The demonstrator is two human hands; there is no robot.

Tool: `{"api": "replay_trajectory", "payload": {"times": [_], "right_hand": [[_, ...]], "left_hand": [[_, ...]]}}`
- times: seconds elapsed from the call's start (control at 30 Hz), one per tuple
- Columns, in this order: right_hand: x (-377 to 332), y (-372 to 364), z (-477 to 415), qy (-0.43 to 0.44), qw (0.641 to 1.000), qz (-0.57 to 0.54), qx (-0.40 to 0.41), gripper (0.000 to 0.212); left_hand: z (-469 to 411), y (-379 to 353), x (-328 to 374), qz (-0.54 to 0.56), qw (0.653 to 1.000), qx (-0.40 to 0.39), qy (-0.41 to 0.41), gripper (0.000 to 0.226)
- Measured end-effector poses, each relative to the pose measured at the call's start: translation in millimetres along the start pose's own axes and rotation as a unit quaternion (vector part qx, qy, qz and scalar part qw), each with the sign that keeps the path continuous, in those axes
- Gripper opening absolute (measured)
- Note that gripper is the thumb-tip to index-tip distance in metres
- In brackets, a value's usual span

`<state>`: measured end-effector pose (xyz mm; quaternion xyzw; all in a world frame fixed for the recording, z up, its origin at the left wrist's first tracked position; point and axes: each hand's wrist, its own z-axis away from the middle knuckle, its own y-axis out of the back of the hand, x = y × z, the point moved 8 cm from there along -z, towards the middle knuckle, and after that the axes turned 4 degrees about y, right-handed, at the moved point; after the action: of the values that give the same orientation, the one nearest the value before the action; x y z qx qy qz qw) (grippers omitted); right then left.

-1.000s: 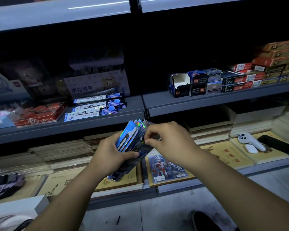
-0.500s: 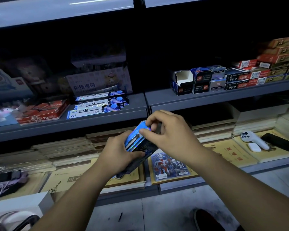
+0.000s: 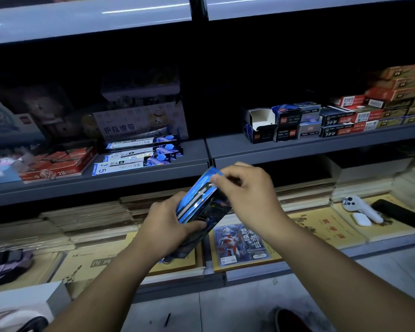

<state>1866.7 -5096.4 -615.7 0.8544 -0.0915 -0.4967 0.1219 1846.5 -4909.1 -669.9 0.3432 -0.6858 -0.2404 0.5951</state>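
Head view: grey shelf point(image 3: 139, 174) in front of me. Just below its front edge, over the paper pads point(image 3: 91, 262) on the lower shelf, I hold the stack of blue card packs point(image 3: 198, 207) in the air, tilted up to the right.

My left hand point(image 3: 168, 226) grips the stack round its lower half, thumb across the front. My right hand point(image 3: 248, 195) pinches the top corner of the front pack point(image 3: 206, 185) between thumb and forefinger, other fingers loosely curled.

Handling, my guess:
- **Stack:** light. Foil wrappers look slick, so packs likely slide on each other and fan out unless squeezed across the faces. Best hold is the lower half, thumb on the face.
- **One pack:** thin, bends some, cards inside stiffen it, corners could crease. Take it by the top edge or corner and pull along its length.

Looks: long narrow packs, bright blue with dark print, a holographic strip glinting down the side, a pale band along the front one. Print too blurred to read. Similar blue packs point(image 3: 139, 155) lie flat on the grey shelf, up to the left.
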Motion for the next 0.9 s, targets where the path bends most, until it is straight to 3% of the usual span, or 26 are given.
{"api": "replay_trajectory", "payload": {"times": [0.13,0.3,0.37,0.47,0.67,0.77,0.9], "right_hand": [[1,25,0,-0.034,0.986,-0.139,0.088,0.014],[-4,-2,4,-0.095,0.948,-0.303,-0.004,0.007],[-6,-10,6,-0.102,0.953,-0.284,-0.034,0.007],[-6,0,4,-0.101,0.953,-0.286,0.015,0.003],[1,32,-6,-0.147,0.899,-0.399,0.11,0.006],[12,53,-9,-0.139,0.902,-0.366,0.183,0.009],[12,60,-12,-0.11,0.925,-0.321,0.172,0.025]], "left_hand": [[-3,2,-2,0.004,1.0,0.01,0.0,0.045],[-3,2,2,0.025,0.999,0.015,-0.02,0.046],[-3,2,2,0.029,0.999,0.011,-0.021,0.047],[-4,2,0,0.041,0.999,0.013,-0.017,0.048],[-4,6,-9,0.108,0.994,0.0,0.016,0.043],[-2,9,-7,0.166,0.986,-0.005,0.021,0.045],[0,10,3,0.2,0.98,-0.011,0.005,0.046]]}}
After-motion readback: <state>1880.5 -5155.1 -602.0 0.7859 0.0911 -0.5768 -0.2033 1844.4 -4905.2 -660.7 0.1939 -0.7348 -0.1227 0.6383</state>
